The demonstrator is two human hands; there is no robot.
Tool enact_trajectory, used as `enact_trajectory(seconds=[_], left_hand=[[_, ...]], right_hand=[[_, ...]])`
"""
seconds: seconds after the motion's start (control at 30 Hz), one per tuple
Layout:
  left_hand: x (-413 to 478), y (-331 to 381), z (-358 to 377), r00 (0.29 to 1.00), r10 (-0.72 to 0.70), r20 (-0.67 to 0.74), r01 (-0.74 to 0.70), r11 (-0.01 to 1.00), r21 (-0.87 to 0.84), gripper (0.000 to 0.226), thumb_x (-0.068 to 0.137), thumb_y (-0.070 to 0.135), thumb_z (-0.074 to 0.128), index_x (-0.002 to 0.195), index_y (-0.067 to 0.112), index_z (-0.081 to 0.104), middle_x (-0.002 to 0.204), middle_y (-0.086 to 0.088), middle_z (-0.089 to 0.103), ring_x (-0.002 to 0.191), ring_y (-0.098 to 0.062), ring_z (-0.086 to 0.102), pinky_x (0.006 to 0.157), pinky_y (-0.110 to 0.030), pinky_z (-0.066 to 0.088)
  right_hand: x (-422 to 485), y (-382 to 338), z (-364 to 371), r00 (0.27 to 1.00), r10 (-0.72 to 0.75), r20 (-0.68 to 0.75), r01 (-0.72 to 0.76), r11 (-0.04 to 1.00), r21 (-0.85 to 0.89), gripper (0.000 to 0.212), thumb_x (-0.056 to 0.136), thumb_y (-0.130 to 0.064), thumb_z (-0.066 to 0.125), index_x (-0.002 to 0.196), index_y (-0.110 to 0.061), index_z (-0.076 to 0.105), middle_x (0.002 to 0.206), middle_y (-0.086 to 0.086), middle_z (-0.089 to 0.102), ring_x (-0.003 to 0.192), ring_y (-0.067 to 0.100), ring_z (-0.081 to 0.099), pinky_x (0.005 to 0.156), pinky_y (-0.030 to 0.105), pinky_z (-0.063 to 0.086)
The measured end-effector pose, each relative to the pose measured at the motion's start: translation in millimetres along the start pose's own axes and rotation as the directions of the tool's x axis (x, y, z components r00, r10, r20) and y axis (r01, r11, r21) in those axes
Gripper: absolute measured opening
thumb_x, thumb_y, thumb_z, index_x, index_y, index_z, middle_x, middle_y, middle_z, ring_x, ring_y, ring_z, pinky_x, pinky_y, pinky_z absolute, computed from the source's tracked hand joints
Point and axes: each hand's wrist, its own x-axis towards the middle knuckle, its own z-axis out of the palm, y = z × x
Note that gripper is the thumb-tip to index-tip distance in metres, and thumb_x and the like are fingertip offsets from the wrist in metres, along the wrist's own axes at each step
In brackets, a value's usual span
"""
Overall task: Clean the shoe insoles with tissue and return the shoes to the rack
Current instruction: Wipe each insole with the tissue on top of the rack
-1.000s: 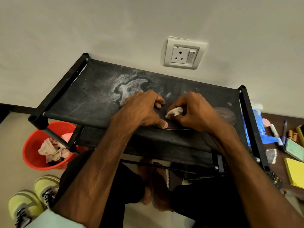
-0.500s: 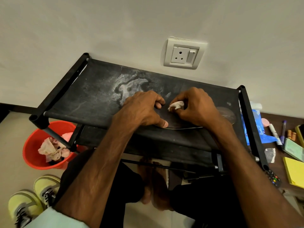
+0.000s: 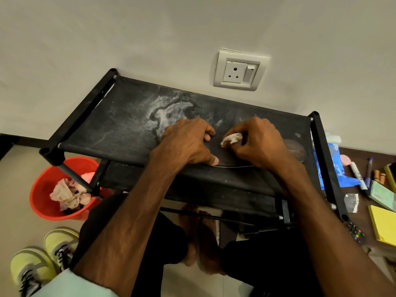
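Observation:
A dark insole [image 3: 296, 149] lies flat on the top shelf of the black shoe rack [image 3: 120, 125], mostly covered by my hands; its brown heel end shows at the right. My left hand [image 3: 188, 142] presses down on the insole's left end, thumb along the front edge. My right hand [image 3: 257, 142] is closed on a small crumpled white tissue [image 3: 231, 139] that touches the insole's middle. A pair of yellow-green sneakers [image 3: 42, 260] stands on the floor at the lower left.
A red bucket [image 3: 42, 189] holding used crumpled tissues sits on the floor left of the rack. A wall socket [image 3: 240, 70] is above the rack. At the right lie a blue tissue pack [image 3: 331, 166], markers, a yellow notepad [image 3: 383, 226] and a remote [image 3: 354, 232].
My right hand with the tissue has slid up and slightly right along the insole. My left hand has stayed pressing in place.

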Motion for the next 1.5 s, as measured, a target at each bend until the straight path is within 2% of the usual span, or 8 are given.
enact_trajectory(seconds=[0.23, 0.43, 0.57, 0.73, 0.97, 1.17, 1.3, 1.5], left_hand=[[-3, 6, 0, 0.999, -0.046, -0.006, 0.046, 0.999, -0.001, 0.083, 0.067, 0.049, 0.089, 0.141, 0.037, 0.054, 0.124, 0.02, 0.065, 0.124, -0.011, 0.054, 0.107, -0.04, 0.038], [-4, 9, 1, 0.999, -0.041, -0.018, 0.041, 0.999, 0.018, 0.083, 0.069, 0.049, 0.088, 0.143, 0.035, 0.054, 0.128, 0.018, 0.065, 0.126, -0.012, 0.055, 0.105, -0.039, 0.038], [-5, 8, 0, 0.999, -0.027, -0.03, 0.028, 0.999, 0.034, 0.082, 0.068, 0.05, 0.088, 0.141, 0.035, 0.055, 0.125, 0.018, 0.066, 0.124, -0.013, 0.056, 0.105, -0.04, 0.038], [-3, 7, -1, 0.999, -0.036, -0.018, 0.037, 0.999, 0.023, 0.082, 0.068, 0.05, 0.089, 0.141, 0.035, 0.055, 0.122, 0.018, 0.065, 0.121, -0.012, 0.057, 0.102, -0.038, 0.038], [-5, 6, -2, 0.999, -0.054, 0.002, 0.054, 0.997, -0.05, 0.08, 0.066, 0.047, 0.091, 0.138, 0.038, 0.057, 0.118, 0.02, 0.065, 0.121, -0.01, 0.056, 0.106, -0.039, 0.039], [-4, 6, -1, 0.999, -0.04, -0.027, 0.039, 0.999, -0.02, 0.078, 0.067, 0.048, 0.09, 0.137, 0.035, 0.058, 0.119, 0.018, 0.067, 0.119, -0.011, 0.058, 0.105, -0.039, 0.042], [-3, 5, -1, 0.999, -0.041, -0.027, 0.04, 0.999, -0.02, 0.077, 0.068, 0.047, 0.09, 0.137, 0.035, 0.058, 0.118, 0.019, 0.067, 0.118, -0.01, 0.059, 0.102, -0.037, 0.042], [-3, 3, 0, 0.999, -0.032, -0.017, 0.032, 0.998, -0.046, 0.079, 0.066, 0.046, 0.091, 0.137, 0.035, 0.058, 0.116, 0.019, 0.065, 0.116, -0.01, 0.057, 0.107, -0.042, 0.042]], right_hand=[[-13, 3, -4, 0.992, 0.016, 0.123, -0.01, 0.999, -0.05, 0.018, 0.082, -0.032, 0.078, 0.097, -0.041, 0.081, 0.089, -0.013, 0.077, 0.08, 0.009, 0.069, 0.077, 0.042, 0.062], [-31, 7, -14, 0.982, -0.003, 0.187, 0.01, 0.999, -0.033, 0.019, 0.08, -0.029, 0.079, 0.09, -0.044, 0.08, 0.087, -0.019, 0.076, 0.08, 0.004, 0.069, 0.073, 0.04, 0.062], [-33, 5, -7, 0.993, -0.016, 0.113, 0.017, 1.0, -0.007, 0.02, 0.08, -0.029, 0.079, 0.088, -0.047, 0.078, 0.087, -0.019, 0.077, 0.078, 0.004, 0.07, 0.071, 0.038, 0.062], [-29, -5, 10, 0.996, -0.071, 0.048, 0.067, 0.995, 0.076, 0.019, 0.081, -0.022, 0.078, 0.092, -0.038, 0.08, 0.089, -0.013, 0.078, 0.076, 0.004, 0.071, 0.069, 0.038, 0.063], [-42, 12, -9, 0.994, -0.052, 0.097, 0.048, 0.998, 0.047, 0.016, 0.078, -0.04, 0.079, 0.09, -0.051, 0.077, 0.086, -0.027, 0.075, 0.08, -0.002, 0.07, 0.072, 0.037, 0.061], [-44, 5, -2, 0.995, -0.09, 0.053, 0.092, 0.995, -0.027, 0.018, 0.077, -0.03, 0.076, 0.089, -0.043, 0.08, 0.087, -0.019, 0.076, 0.078, 0.005, 0.07, 0.069, 0.039, 0.06], [-40, -4, 8, 0.987, -0.157, 0.018, 0.157, 0.987, 0.023, 0.016, 0.079, -0.028, 0.079, 0.091, -0.039, 0.081, 0.088, -0.018, 0.076, 0.072, 0.003, 0.068, 0.064, 0.037, 0.059], [-43, 16, -4, 0.997, -0.062, 0.044, 0.059, 0.996, 0.068, 0.015, 0.079, -0.039, 0.08, 0.09, -0.049, 0.078, 0.088, -0.026, 0.075, 0.08, -0.001, 0.07, 0.07, 0.038, 0.061]])
